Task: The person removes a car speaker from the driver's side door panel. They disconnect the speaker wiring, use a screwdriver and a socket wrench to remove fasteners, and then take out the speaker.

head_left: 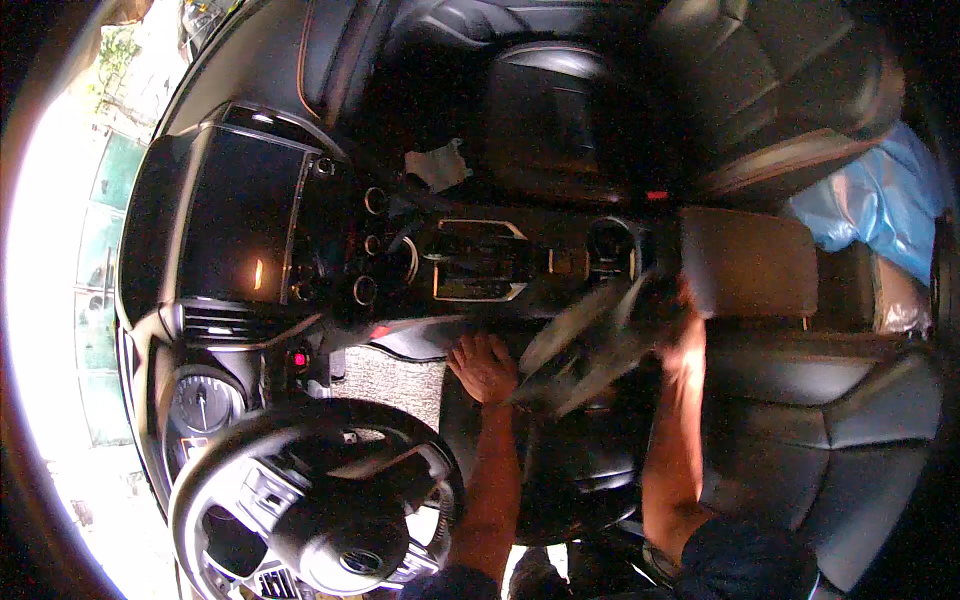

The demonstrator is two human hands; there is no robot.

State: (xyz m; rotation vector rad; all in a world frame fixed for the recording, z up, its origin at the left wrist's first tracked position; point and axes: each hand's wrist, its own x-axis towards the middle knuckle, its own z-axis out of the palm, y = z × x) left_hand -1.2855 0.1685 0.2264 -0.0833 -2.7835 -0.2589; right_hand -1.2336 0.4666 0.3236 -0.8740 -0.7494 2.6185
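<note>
My left hand [483,368] presses down on the front part of the dark driver's seat [565,455], beside the centre console. Its fingers lie stretched out and it holds nothing. My right hand [682,328] is farther right, near the brown armrest [752,262], and is closed on a greyish cloth [575,335]. Motion smears the cloth, which spreads leftward from that hand over the seat's inner edge. The right fingers are partly dark and blurred.
The steering wheel [330,425] stands at the lower left, below a dark screen [245,215]. The gear selector panel [478,262] and cup holder [612,245] lie along the console. White crumpled paper [438,166] is near the passenger seat [545,125]. Blue plastic [875,200] lies behind.
</note>
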